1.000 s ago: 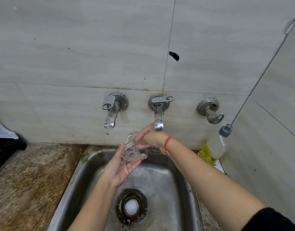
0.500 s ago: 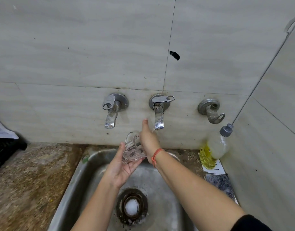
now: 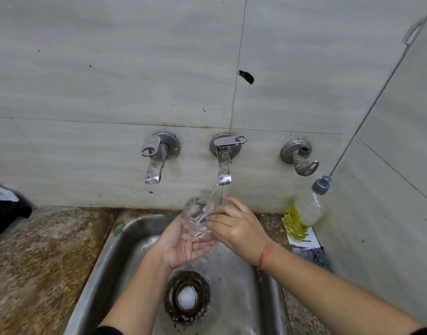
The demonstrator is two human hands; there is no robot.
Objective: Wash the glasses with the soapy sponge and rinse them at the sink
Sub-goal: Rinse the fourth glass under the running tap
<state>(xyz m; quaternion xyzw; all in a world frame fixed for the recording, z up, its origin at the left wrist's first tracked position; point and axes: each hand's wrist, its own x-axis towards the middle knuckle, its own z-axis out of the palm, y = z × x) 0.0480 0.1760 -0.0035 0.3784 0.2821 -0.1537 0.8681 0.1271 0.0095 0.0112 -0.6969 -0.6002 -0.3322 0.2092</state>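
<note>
A clear patterned glass [image 3: 196, 217] is held upright over the steel sink [image 3: 234, 281], just below the middle tap [image 3: 224, 163]. Water streams from that tap onto the rim of the glass. My left hand [image 3: 183, 245] cups the glass from below, palm up. My right hand [image 3: 236, 226] grips its right side with the fingers wrapped on the wall. A red band circles my right wrist. No sponge is in view.
A second tap [image 3: 156, 157] is on the wall to the left and a third fitting [image 3: 300, 157] to the right. A bottle of yellow liquid [image 3: 304, 213] stands in the right corner. A white ball [image 3: 186, 298] sits in the drain. Speckled stone counter [image 3: 38, 262] lies left of the sink.
My right hand came down from the tap handle to the glass. Water now runs from the middle tap. The glass has been turned more upright.
</note>
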